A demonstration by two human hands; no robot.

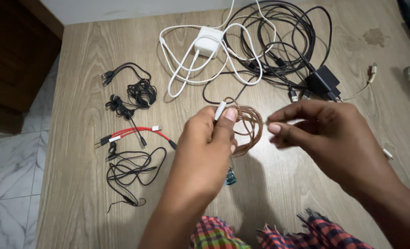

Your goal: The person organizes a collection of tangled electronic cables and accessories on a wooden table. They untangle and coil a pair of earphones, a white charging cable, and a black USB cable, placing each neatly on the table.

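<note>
Head view shows left hand (209, 138) grasping the copper-coloured cable coil (248, 127) and right hand (325, 133) pinching its thin end, so 1 hard pull could tangle the loops.

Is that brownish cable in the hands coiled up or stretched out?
Coiled: the brown cable hangs in loops from the left hand; the right hand pinches its end.

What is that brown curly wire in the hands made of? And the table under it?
The brown wire looks like thin cable in clear plastic skin over coppery strands: it shines reddish-brown, though that may be only tinted plastic. Its plug, pinched by the left hand, seems smooth white plastic. The table looks like matte pale wood or wood-print laminate, with grain lines showing.
</note>
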